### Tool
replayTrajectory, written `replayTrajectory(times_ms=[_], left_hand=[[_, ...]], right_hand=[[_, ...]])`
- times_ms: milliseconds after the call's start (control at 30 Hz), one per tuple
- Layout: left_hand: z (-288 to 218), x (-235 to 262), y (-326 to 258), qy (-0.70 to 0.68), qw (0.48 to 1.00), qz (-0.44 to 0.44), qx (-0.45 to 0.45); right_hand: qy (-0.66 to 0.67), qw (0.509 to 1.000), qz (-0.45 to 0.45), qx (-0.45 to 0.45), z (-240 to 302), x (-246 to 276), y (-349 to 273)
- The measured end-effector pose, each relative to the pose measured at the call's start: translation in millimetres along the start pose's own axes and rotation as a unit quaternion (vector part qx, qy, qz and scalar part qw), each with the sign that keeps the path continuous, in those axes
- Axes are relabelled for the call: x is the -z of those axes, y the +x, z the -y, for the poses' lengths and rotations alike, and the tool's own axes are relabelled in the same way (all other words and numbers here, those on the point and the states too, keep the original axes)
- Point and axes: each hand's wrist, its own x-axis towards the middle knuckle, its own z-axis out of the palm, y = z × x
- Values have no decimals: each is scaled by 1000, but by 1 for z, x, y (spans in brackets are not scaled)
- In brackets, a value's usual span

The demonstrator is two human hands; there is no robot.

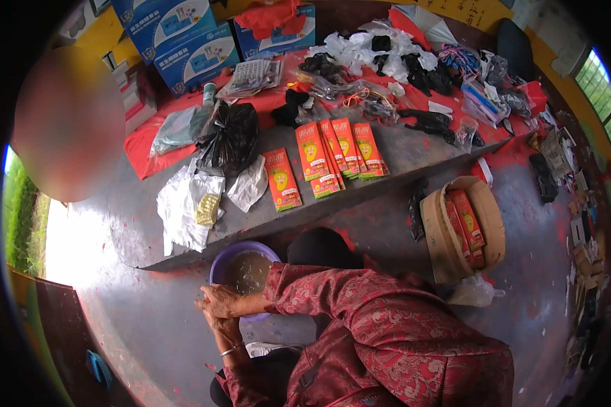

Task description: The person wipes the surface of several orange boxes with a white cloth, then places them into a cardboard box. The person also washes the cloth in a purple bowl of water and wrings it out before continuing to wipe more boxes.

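Observation:
My hands are together at the left rim of a purple basin point(215, 268) of cloudy water that stands on the floor. My right hand point(218, 299) reaches in from the right, its fingers closed over my left hand point(217, 321). The left hand comes up from below, a bracelet on its wrist; its fingers are mostly covered. Patterned dark red sleeves cover both arms. Beyond the basin, on a low dark platform point(237, 227), lie several red packets point(283, 180) with a yellow picture.
A cardboard box point(441, 254) with more red packets stands at right. On the platform are a black plastic bag point(229, 141), white plastic wrapping point(183, 210) and heaped clear bags point(366, 51). Blue boxes point(195, 60) are stacked behind. A blue object point(99, 370) lies at lower left.

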Motion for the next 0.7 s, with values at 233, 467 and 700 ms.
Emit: replayTrajectory(times_ms=[233, 467, 700], left_hand=[[57, 28, 12, 452, 891, -9, -39], [-49, -28, -6, 417, 904, -98, 4], [-9, -17, 2, 548, 833, -55, -60]], right_hand=[[5, 999, 45, 0, -6, -3, -9], [-7, 999, 36, 8, -16, 3, -5], [-20, 999, 14, 23, -16, -1, 0]])
